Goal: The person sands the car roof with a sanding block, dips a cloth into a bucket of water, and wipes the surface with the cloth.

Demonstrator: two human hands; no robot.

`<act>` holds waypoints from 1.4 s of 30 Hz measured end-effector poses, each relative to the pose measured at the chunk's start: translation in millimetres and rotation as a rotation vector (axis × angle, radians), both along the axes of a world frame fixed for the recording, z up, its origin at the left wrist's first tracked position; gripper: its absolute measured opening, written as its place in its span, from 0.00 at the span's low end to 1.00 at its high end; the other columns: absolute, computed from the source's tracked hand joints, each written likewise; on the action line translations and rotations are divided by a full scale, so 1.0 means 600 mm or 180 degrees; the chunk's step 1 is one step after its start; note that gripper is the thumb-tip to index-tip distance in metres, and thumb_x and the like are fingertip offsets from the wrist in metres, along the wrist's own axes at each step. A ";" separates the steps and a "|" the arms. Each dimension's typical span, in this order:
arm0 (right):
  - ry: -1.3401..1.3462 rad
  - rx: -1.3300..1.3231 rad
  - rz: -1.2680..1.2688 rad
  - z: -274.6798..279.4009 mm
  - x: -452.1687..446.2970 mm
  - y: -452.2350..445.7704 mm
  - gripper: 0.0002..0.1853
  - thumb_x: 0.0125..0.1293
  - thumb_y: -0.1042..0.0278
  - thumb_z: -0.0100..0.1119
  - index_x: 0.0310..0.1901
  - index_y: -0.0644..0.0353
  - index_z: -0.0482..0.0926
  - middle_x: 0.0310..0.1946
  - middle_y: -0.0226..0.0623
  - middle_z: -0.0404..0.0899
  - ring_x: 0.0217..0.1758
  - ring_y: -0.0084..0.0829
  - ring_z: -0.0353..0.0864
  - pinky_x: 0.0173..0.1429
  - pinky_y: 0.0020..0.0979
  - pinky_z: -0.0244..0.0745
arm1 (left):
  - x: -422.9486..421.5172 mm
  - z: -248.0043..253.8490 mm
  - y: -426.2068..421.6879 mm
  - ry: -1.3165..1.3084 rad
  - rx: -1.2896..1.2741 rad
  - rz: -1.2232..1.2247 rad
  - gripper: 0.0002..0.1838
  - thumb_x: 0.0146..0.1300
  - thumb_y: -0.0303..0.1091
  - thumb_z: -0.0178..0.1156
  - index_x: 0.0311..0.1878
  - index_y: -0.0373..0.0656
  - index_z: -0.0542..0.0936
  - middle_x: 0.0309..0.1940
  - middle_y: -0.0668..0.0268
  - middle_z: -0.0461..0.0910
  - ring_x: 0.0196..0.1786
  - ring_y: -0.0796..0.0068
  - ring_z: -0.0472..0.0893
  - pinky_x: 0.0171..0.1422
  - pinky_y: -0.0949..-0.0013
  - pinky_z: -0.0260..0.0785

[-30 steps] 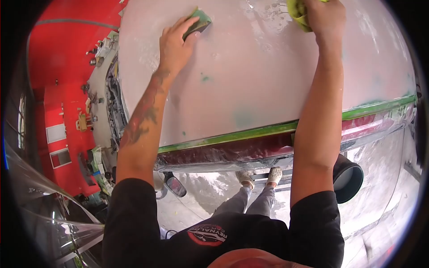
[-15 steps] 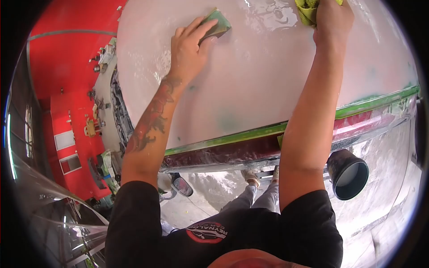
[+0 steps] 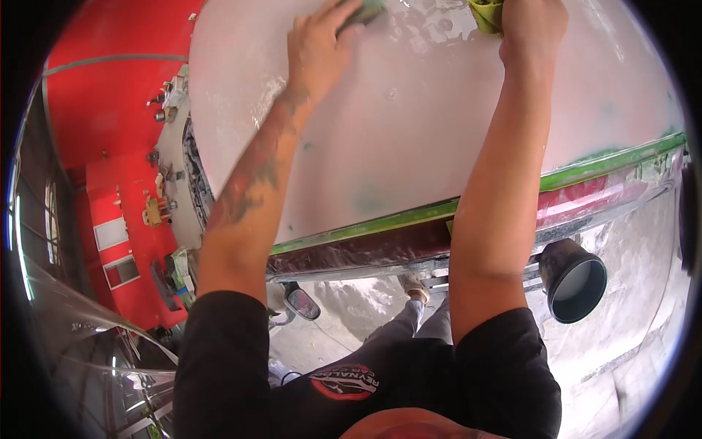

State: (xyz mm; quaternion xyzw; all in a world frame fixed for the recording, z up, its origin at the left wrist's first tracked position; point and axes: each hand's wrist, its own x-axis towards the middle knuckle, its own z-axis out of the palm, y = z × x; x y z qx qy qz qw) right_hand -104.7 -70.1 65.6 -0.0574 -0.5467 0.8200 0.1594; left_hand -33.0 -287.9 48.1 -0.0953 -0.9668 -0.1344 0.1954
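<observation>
Near the top of the view, my left hand is closed on a green sanding pad, pressed to a wet, pale pinkish car panel. The pad's far part is cut off by the frame edge, and motion blurs it a little. My right hand, to the right, is closed round a crumpled yellow-green cloth over the same panel. Water shines on the surface between the two hands. Green patches show through the pale coat, and a green strip runs along the panel's near edge.
A dark bucket stands below the panel at right, with pale liquid inside. A side mirror sticks out near my left elbow. Red panels and shelf clutter are at left, with clear plastic sheeting lower down.
My left hand has pushed the sanding pad farther up the panel, toward the top edge. My right hand with the cloth has shifted slightly left and up.
</observation>
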 end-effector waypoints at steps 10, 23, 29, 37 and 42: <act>0.0134 -0.0045 0.0004 0.012 0.006 0.000 0.10 0.59 0.68 0.68 0.36 0.66 0.80 0.27 0.32 0.78 0.27 0.23 0.75 0.33 0.26 0.71 | 0.168 -0.029 -0.013 -0.0236 -0.0798 -0.0774 0.22 0.58 0.29 0.63 0.57 0.50 0.83 0.63 0.57 0.77 0.59 0.54 0.76 0.60 0.52 0.66; 0.0029 0.0107 -0.0028 0.020 0.012 -0.010 0.11 0.59 0.67 0.68 0.36 0.66 0.81 0.27 0.32 0.78 0.27 0.23 0.76 0.34 0.26 0.71 | 0.414 -0.040 -0.062 -0.0773 -0.0536 -0.0246 0.21 0.56 0.26 0.63 0.55 0.53 0.82 0.64 0.57 0.75 0.63 0.59 0.76 0.64 0.53 0.63; 0.0308 0.0284 0.0139 0.001 0.012 -0.003 0.11 0.58 0.66 0.68 0.36 0.65 0.81 0.26 0.31 0.78 0.26 0.23 0.76 0.33 0.26 0.72 | 0.181 -0.019 -0.173 -0.0468 0.0004 0.0439 0.21 0.67 0.30 0.56 0.63 0.44 0.78 0.66 0.52 0.74 0.69 0.48 0.70 0.74 0.46 0.53; 0.0338 0.0433 0.0088 0.007 0.019 -0.023 0.09 0.60 0.67 0.67 0.35 0.64 0.81 0.26 0.31 0.78 0.26 0.22 0.76 0.33 0.25 0.71 | 0.481 -0.065 -0.136 -0.0773 -0.0318 0.0731 0.21 0.62 0.27 0.60 0.59 0.46 0.80 0.69 0.53 0.71 0.65 0.51 0.73 0.68 0.54 0.61; 0.0566 0.0435 0.0188 -0.003 0.012 -0.020 0.08 0.61 0.67 0.66 0.35 0.64 0.81 0.26 0.31 0.77 0.27 0.22 0.75 0.34 0.25 0.70 | 0.232 -0.035 -0.315 -0.0325 0.0265 0.1085 0.19 0.63 0.26 0.57 0.58 0.37 0.79 0.57 0.50 0.80 0.63 0.51 0.77 0.68 0.55 0.65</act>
